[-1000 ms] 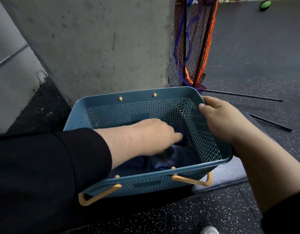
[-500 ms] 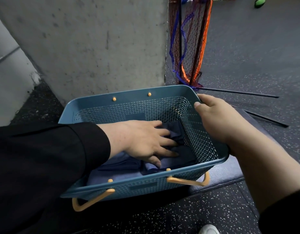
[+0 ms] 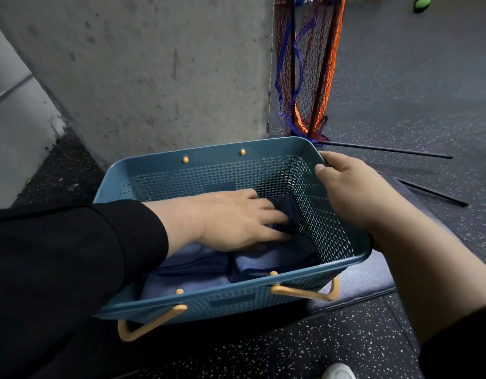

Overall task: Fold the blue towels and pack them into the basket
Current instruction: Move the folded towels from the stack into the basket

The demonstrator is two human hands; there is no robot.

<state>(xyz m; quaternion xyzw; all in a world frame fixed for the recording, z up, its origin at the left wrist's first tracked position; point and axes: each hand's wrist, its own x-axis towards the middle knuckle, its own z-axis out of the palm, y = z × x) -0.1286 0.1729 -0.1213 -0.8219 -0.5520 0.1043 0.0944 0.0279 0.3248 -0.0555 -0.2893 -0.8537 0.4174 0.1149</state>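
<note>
A teal perforated basket (image 3: 209,165) with tan handles sits in the middle of the head view on a dark padded bench. Folded blue towels (image 3: 266,262) lie inside it, lighter ones near the front wall and a dark navy one (image 3: 287,209) at the right. My left hand (image 3: 231,220) reaches into the basket and presses flat on the towels with spread fingers. My right hand (image 3: 351,192) grips the basket's right rim, thumb over the edge. My left sleeve hides the basket's left part.
A concrete pillar (image 3: 154,72) stands right behind the basket. A red, orange and blue net (image 3: 304,64) hangs at the pillar's right, with thin black rods (image 3: 387,150) on the speckled floor. The padded bench (image 3: 373,280) juts out under my right arm. A white shoe tip (image 3: 337,372) shows below.
My left hand has shifted a little right and deeper over the towels, its fingers spreading flat. My right hand keeps hold of the rim.
</note>
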